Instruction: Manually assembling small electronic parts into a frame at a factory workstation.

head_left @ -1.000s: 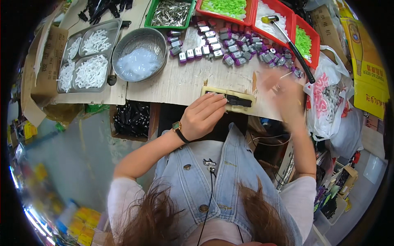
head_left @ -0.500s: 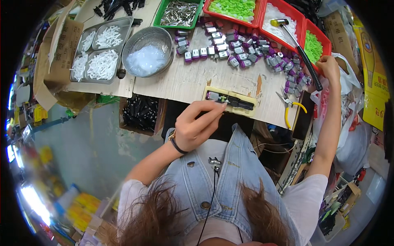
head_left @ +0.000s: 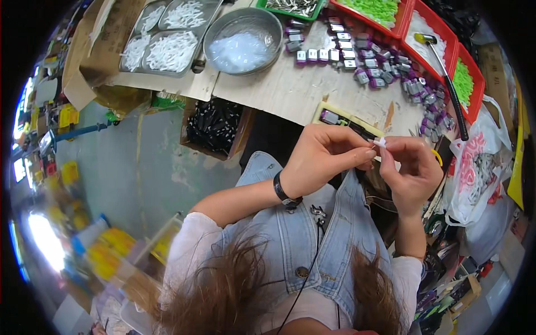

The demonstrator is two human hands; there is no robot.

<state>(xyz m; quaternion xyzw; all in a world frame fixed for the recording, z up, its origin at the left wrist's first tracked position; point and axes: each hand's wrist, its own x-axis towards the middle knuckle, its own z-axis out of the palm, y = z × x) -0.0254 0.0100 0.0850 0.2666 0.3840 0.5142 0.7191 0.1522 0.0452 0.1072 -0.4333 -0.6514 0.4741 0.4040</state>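
Just over the table's front edge, my two hands meet fingertip to fingertip. A small white plastic part [head_left: 381, 142] is pinched between the thumb and fingers of my right hand [head_left: 414, 170]. My left hand [head_left: 324, 153] is closed in a pinch right beside it; a thin bit shows at its fingertips, too small to name. Behind the hands lies a pale yellow fixture [head_left: 319, 109], partly covered by them. A small grey and purple motor [head_left: 330, 117] sits in its left end, with a black part to the right.
Many motors [head_left: 371, 62] lie across the table [head_left: 268, 92]. Red trays [head_left: 475, 106] hold green and white parts, with a black-handled hammer [head_left: 451, 89] across them. At left stand a metal bowl [head_left: 273, 58] and a divided tray [head_left: 196, 42] of white parts. A plastic bag [head_left: 474, 184] hangs at right.
My right hand has come back from the rightmost red tray to the front, now with a white part. My left hand has left the fixture and moved right to meet it. The view has shifted.
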